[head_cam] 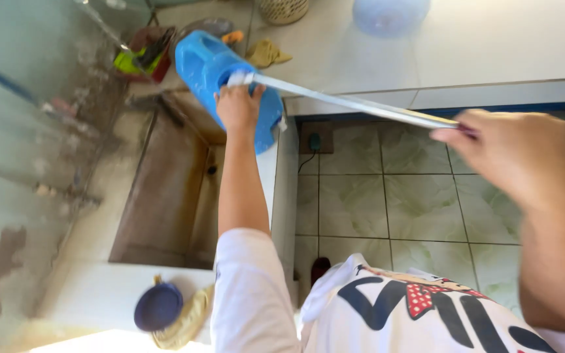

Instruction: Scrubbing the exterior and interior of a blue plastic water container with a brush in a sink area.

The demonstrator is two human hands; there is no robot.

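Left hand [238, 108] grip clasping blue jug [214, 72], right hand [511, 153] pinching long stick [354, 104] slanting jugward

We've got open tiled floor [420, 196] at 3 o'clock — blue jug [210, 65] and clutter [142, 59] crowd 11–12.

The blue plastic jug [214, 72] lay tilted on the bench's far edge; a long pale stick [354, 104] ran rightward from its mouth.
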